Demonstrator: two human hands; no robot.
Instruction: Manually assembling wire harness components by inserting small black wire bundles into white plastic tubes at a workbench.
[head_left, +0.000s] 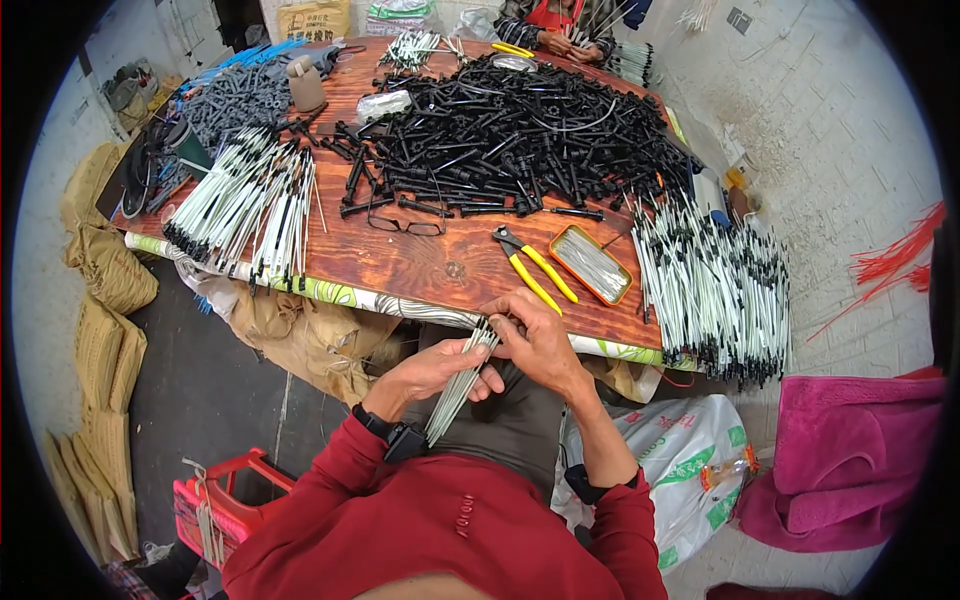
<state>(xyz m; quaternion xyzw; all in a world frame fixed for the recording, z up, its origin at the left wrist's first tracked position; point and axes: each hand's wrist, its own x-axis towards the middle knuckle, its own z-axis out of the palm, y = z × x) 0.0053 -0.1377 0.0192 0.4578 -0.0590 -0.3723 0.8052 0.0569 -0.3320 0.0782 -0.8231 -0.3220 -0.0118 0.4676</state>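
My left hand [425, 374] is closed around a bundle of thin white rods [456, 398], which slants down toward my lap. My right hand [538, 338] is pinched at the dark upper ends of these rods, just off the table's front edge; its fingertips partly hide what they grip. On the table beyond my hands lie end-cutting pliers [530, 262] with yellow handles. Beside them is a yellow-rimmed tin [626, 292] of thin grey pins. A large pile of black plastic tube-like parts [500, 130] covers the middle of the table.
Heaps of white rods with black ends lie at the right [710, 285] and left [245, 205]. Glasses [408, 226] rest near the black pile. Grey parts [235, 100] and a bottle [305, 84] stand far left. Another person's hands [572, 45] work across the table [440, 270].
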